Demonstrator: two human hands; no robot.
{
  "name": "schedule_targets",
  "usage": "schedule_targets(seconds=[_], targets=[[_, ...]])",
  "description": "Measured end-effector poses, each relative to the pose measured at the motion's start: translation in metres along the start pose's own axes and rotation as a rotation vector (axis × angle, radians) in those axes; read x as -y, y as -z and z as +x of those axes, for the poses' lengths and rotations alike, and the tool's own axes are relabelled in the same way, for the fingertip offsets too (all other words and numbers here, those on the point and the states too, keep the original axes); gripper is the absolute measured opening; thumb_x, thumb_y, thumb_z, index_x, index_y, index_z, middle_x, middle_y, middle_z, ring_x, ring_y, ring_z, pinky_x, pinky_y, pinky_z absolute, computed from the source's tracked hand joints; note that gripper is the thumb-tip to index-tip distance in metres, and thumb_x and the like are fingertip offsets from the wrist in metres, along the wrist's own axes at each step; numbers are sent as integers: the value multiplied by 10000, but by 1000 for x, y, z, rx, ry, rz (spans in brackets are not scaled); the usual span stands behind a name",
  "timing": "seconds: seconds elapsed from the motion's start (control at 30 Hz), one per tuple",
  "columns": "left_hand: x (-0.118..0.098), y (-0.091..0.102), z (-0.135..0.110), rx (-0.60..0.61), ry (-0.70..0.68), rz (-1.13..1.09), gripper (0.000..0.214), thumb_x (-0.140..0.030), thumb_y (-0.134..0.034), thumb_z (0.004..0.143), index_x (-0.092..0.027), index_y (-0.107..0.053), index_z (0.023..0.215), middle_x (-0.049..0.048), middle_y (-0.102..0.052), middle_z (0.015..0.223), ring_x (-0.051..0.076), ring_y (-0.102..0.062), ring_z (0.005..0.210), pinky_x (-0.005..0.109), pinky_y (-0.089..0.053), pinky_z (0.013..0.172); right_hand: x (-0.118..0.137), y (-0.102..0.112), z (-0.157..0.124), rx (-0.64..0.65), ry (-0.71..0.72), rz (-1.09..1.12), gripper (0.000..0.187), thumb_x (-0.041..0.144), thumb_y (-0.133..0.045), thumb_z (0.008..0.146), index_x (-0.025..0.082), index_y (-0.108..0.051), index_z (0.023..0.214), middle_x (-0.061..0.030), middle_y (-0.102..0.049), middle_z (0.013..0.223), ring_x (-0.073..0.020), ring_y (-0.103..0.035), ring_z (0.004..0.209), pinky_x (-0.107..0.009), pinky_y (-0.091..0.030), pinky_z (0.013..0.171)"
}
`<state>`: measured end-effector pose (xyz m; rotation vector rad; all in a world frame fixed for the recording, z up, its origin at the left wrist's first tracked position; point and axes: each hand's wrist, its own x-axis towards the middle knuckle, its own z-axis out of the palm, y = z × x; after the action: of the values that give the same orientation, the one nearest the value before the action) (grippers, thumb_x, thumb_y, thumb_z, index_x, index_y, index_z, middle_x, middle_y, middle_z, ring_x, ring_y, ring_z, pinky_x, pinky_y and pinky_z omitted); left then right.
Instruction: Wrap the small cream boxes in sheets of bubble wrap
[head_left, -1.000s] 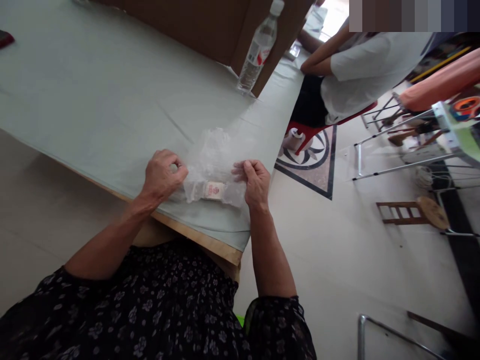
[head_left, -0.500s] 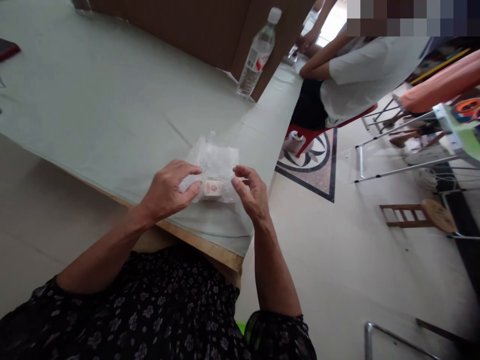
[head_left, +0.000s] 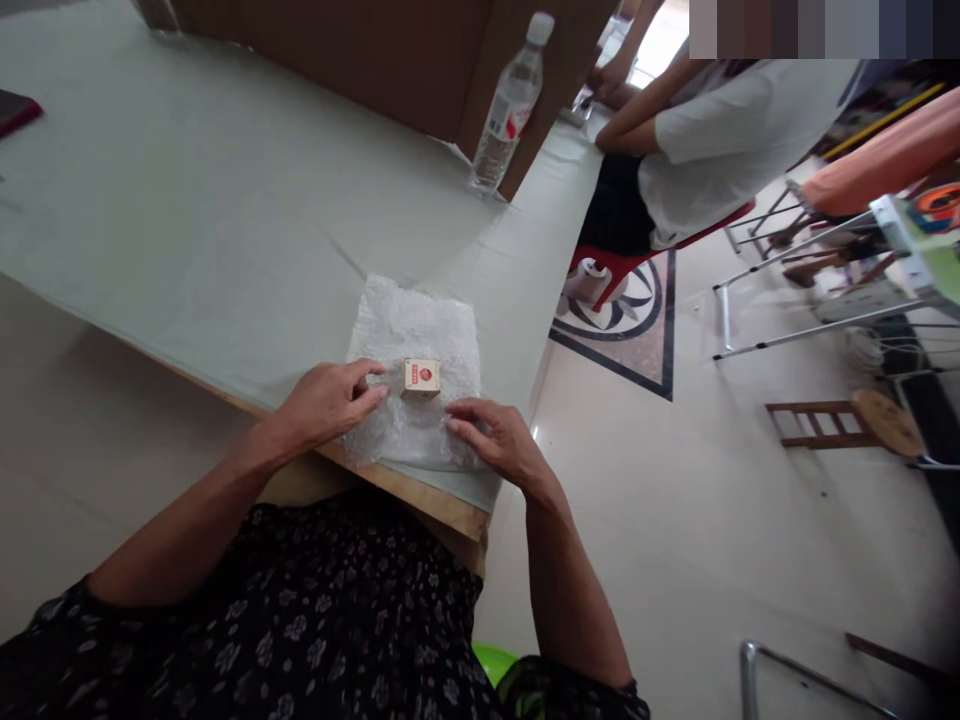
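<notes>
- Spreading under everything, a pale, glossy tiled floor (head_left: 637, 520) carries a dark-bordered flower emblem (head_left: 649, 340) beside the table.
- A table draped in pale grey-green cloth (head_left: 225, 200) reaches in from the left, its bare wooden edge (head_left: 431, 495) facing the wearer's black flower-printed clothing (head_left: 300, 620).
- A co-worker in a white short-sleeved top (head_left: 720, 130) sits on a red seat (head_left: 637, 265) near the table's far right corner, the head masked by coloured blocks.
- A large brown cardboard box (head_left: 337, 65) stands at the back of the table.
- A round-topped brown wooden stool (head_left: 885, 425) shows sideways at the right.
- A squarish sheet of clear bubble wrap (head_left: 420, 320) lies opened out on the cloth near the front corner, its lower left part crumpled.
- A clear plastic bottle with a white cap and a red-and-white label (head_left: 506, 115) is upright just in front of the cardboard box.
- The left hand (head_left: 326, 400) is at the sheet's left side, thumb and fingers parted; whether they grip any plastic I cannot tell.
- The right hand (head_left: 499, 440) is over the sheet's lower right, fingers loosely curved and thumb apart; contact with the plastic is unclear.
- A small cream cardboard box with red printing (head_left: 421, 378) rests on the bubble wrap, between the hands and apart from both.
</notes>
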<state>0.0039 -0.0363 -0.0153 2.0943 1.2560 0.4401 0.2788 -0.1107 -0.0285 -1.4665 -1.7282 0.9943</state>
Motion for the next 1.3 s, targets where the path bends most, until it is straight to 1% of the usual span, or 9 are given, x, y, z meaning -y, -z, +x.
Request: schedule_targets(seconds=[0.13, 0.27, 0.4, 0.53, 0.7, 0.83, 1.0, 1.17, 1.3], targets=[[17, -9, 8, -256, 18, 198, 335, -391, -613, 904, -199, -759, 1136, 102, -758, 1052, 228, -687, 801, 365, -558, 809, -10, 10, 20, -325, -82, -110, 228, 427, -652, 943, 250, -783, 1001, -42, -814, 929, -209, -710, 784, -382, -573, 794], [27, -11, 23, -352, 101, 327, 463, -369, -661, 883, -196, -682, 1312, 155, -734, 1178, 312, -709, 1027, 409, -581, 873, -29, 11, 58, -393, -229, -371, 311, 395, -697, 884, 218, -753, 1133, -80, -803, 968, -255, -707, 844, -435, -556, 859], [25, -16, 35, -283, 134, 370, 556, -294, -632, 901, -199, -587, 1446, 140, -764, 1127, 313, -737, 1015, 393, -580, 841, -43, -5, 86, -392, -184, -477, 414, 320, -702, 854, 235, -711, 1259, -76, -798, 973, -261, -710, 912, -396, -548, 865], [17, -20, 42, -196, 123, 369, 537, -182, -536, 921, -203, -602, 1453, 134, -795, 1111, 307, -763, 992, 384, -573, 826, -45, -12, 89, -358, -128, -461, 429, 260, -589, 882, 233, -693, 1298, -46, -776, 915, -232, -687, 837, -375, -534, 849], [17, -13, 66, -256, 15, 319, 491, -153, -512, 931, -223, -660, 1394, 135, -763, 1222, 317, -735, 1087, 413, -571, 898, -39, 1, 93, -439, -48, -423, 405, 291, -534, 931, 230, -676, 1305, -72, -761, 978, -257, -678, 911, -434, -512, 924], [18, -5, 86, -299, 7, 345, 426, -188, -571, 912, -198, -693, 1320, 159, -719, 1207, 349, -677, 1159, 470, -549, 989, -34, 7, 102, -488, -47, -463, 328, 271, -563, 932, 223, -695, 1229, -134, -737, 1178, -288, -673, 1031, -499, -488, 1000], [15, -8, 64, -298, -164, 227, 427, -245, -550, 942, -186, -643, 1355, 162, -663, 1379, 347, -608, 1297, 535, -476, 1142, -25, 3, 84, -420, 90, -259, 378, 427, -678, 923, 282, -679, 1272, -98, -706, 1337, -255, -681, 1015, -478, -535, 974], [16, -32, 32, -106, -217, 166, 902, -401, -693, 865, -88, -313, 1620, 257, -573, 1544, 395, -566, 1411, 580, -450, 1186, -21, -11, 76, -135, 103, -158, 640, 447, -819, 810, 279, -639, 1401, -113, -694, 1444, -326, -655, 1248, -511, -519, 1057], [24, -29, 26, 30, -224, 269, 948, -436, -742, 827, -100, -331, 1612, 270, -485, 1635, 415, -461, 1531, 587, -368, 1259, -25, -3, 81, -204, 85, -196, 482, 381, -816, 796, 268, -714, 1254, -97, -773, 1290, -321, -685, 1193, -527, -486, 1100]])
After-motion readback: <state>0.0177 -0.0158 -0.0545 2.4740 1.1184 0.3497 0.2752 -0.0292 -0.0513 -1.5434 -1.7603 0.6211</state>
